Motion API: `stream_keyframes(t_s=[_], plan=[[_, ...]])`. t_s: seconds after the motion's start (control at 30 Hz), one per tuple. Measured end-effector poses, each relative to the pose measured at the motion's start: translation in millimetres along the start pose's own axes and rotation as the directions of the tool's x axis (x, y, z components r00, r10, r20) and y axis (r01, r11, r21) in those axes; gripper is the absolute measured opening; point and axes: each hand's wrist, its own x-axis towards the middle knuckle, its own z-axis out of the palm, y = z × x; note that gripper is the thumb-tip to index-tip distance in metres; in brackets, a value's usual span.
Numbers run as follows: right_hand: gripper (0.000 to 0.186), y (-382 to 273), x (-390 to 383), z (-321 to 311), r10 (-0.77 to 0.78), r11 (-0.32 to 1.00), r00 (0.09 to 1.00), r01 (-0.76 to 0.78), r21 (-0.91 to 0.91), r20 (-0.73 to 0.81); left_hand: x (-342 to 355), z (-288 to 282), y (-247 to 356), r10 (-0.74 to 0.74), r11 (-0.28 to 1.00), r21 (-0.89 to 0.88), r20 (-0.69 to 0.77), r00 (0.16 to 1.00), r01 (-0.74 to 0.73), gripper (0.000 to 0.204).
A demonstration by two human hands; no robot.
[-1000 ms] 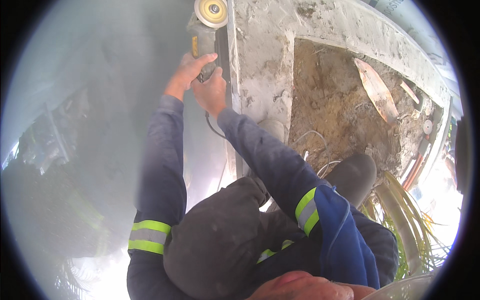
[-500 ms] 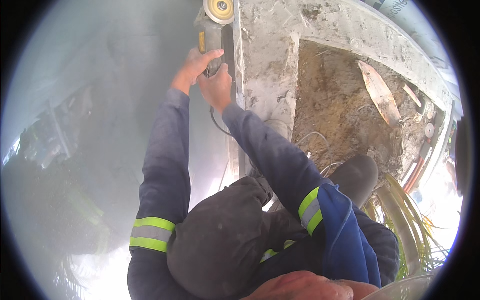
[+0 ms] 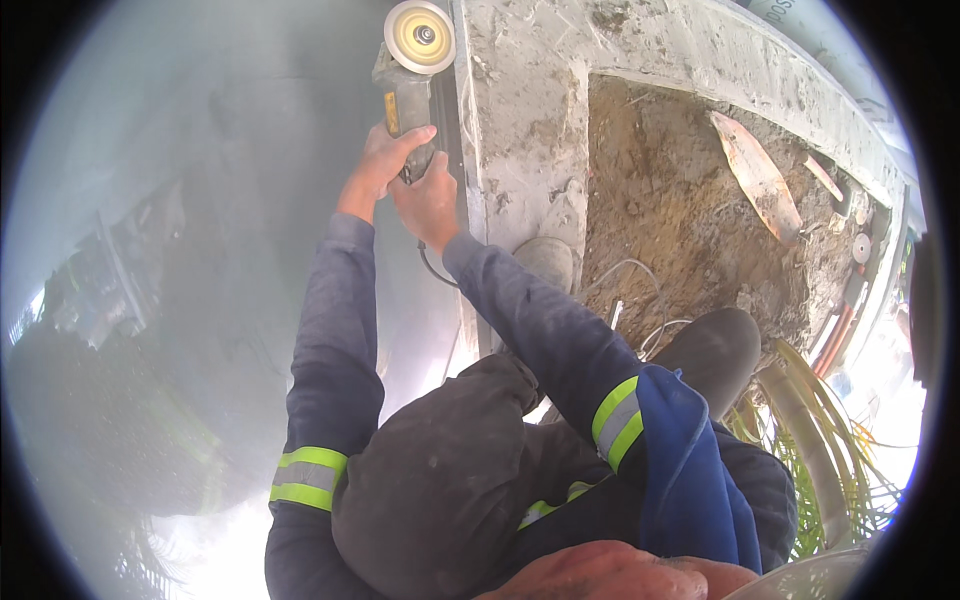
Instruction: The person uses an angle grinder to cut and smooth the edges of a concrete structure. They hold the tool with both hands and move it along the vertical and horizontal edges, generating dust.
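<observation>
An angle grinder is gripped by both of my hands at the far end of my outstretched arms. Its round yellowish disc faces up at the top of the view. My left hand wraps the grinder body, thumb laid across it. My right hand closes round the rear end, where a dark cord trails down toward my right sleeve. Just right of the tool runs the edge of a rough grey concrete ledge. Whether the disc touches that edge, I cannot tell.
Pale dust hazes the left side. Right of the ledge lies a bed of brown soil with a long flat board, a short stick and a loose white cable. Palm fronds stand at lower right. My bent knee sits below my arms.
The grinder and both hands have come lower in the view and slightly left. More of the disc now shows. Both hands keep their hold.
</observation>
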Motion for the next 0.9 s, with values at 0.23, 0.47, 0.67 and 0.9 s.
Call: stream_keyframes(t_s=[0.23, 0.47, 0.67, 0.9], plan=[[0.047, -18.4, 4.9, -8.6, 0.074, 0.996, 0.996, -0.076, 0.035, 0.057, 11.5, 0.2, 5.3, -0.003, 1.000, -0.001, 0.022, 1.000, 0.003, 0.057], [0.048, -26.7, 21.5, -6.7, 0.041, 0.999, 0.999, -0.041, -0.001, 0.012, 29.6, -1.6, 16.9, 0.012, 0.999, 0.033, 0.039, 0.999, -0.013, 0.049], [0.049, -32.1, 30.8, -4.7, 0.059, 0.998, 0.998, -0.059, -0.020, 0.000, 41.8, -5.0, 23.9, -0.064, 0.994, 0.094, 0.027, 0.998, 0.062, 0.066], [0.054, -30.6, 41.5, -2.1, 0.052, 0.999, 0.998, -0.052, 0.001, -0.030, 43.6, 0.0, 34.4, -0.046, 0.991, 0.125, 0.011, 0.999, 0.044, 0.071]])
